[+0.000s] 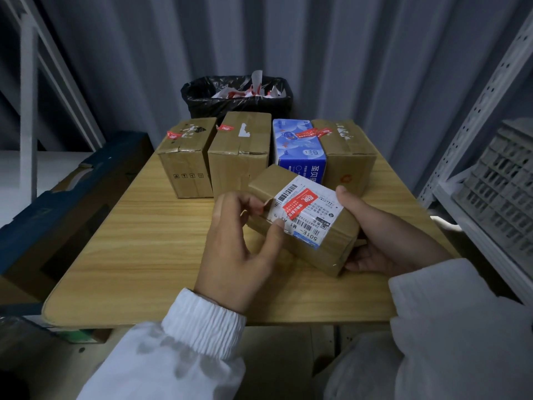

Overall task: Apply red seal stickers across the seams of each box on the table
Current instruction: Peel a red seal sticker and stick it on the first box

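I am pinching one end of the small box (315, 255) with my left hand (239, 249), thumb pressing on top, while my right hand (383, 238) is cupping it from underneath, thumb resting at its corner.

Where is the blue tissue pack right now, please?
In the head view, the blue tissue pack stands at the far side of the table, between the tall cardboard box and the rightmost cardboard box.
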